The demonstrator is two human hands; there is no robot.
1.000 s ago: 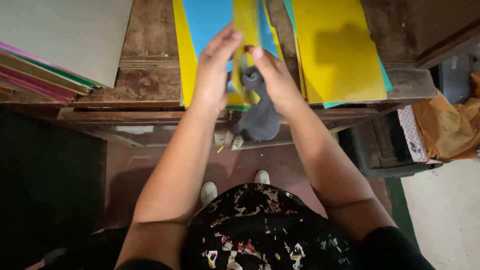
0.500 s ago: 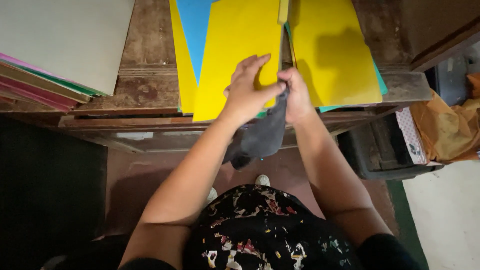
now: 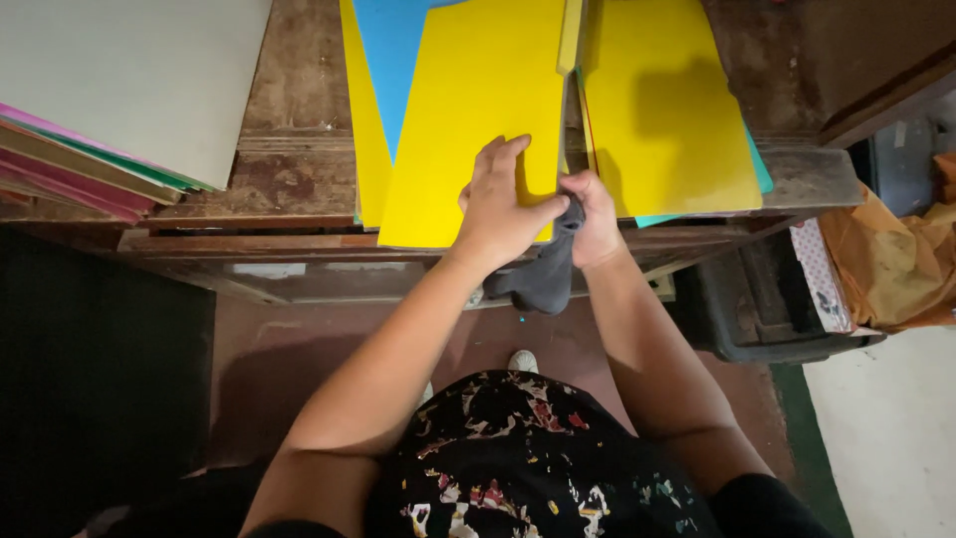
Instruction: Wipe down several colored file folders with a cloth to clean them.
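- The left hand lies flat, fingers spread, on a large yellow card sheet, pinning it to the worn wooden table.
- The right hand is closed around a dark grey cloth, which hangs from its grip over the table's front edge, just beside the sheet's lower right corner.
- Judged from this, the step in hand is wiping or smoothing the sheet near that corner; the next move would call for steady downward pressure so the sheet does not slide.
- A blue card sheet lies partly under the yellow one; a second yellow card sheet lies to the right.
- A stack of coloured boards is cut off at the left.
- How many sheets lie beneath cannot be told.
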